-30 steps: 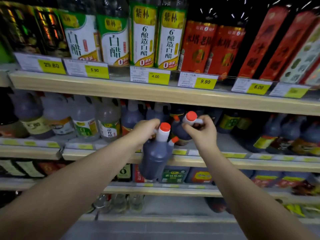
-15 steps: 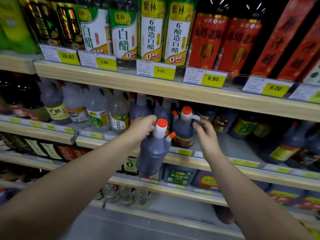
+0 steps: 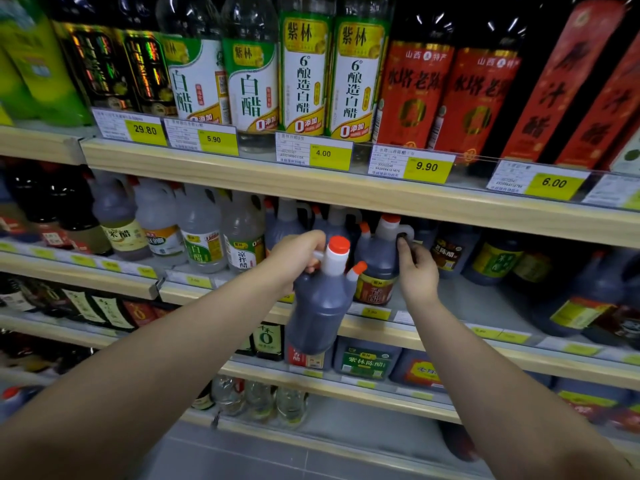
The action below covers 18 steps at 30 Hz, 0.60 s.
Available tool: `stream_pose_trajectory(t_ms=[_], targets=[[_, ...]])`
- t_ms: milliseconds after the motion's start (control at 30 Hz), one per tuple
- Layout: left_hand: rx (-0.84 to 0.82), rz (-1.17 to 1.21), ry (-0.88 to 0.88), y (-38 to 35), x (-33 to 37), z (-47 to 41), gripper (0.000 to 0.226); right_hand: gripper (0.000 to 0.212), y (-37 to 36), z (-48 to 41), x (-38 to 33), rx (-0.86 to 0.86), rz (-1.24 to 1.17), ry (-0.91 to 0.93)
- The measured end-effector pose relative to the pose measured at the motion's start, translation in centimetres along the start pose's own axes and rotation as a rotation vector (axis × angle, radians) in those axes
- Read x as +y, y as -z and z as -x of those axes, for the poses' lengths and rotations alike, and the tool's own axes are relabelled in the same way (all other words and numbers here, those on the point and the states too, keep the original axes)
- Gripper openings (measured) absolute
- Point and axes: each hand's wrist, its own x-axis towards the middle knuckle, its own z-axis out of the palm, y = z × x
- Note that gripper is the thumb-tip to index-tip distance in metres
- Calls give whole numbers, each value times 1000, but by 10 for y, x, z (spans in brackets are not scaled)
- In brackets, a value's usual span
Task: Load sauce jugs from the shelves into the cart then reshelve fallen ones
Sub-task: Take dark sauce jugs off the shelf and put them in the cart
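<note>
Dark-brown sauce fills the jug hanging from my left hand; that hand is clenched round the handle just below the red cap, and the body dangles clear of the middle shelf, out in front of its edge, long axis near upright with the base tipped a little left; the second jug stands upright on that shelf, just behind and to the right of the carried one; my right hand sits at its right flank, fingers reaching up and hooked at the handle loop beside the neck, a light grasp as far as I can tell; the right hand is plainly the nearer one, and the left is occupied; I judge the pull must come straight out toward me over the shelf lip, kept low, since the upper shelf hangs close above the cap; the cart is out of view, so I cannot tell which way to swing afterwards.
</note>
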Motion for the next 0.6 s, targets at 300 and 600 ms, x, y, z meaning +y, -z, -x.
stream_pose_trajectory(t_ms=[300, 600], targets=[[-144, -23, 11, -14, 15, 20, 15, 33, 23, 7, -17, -154, 102, -74], [-316, 25, 75, -48, 43, 37, 24, 3, 76, 77, -27, -147, 36, 2]])
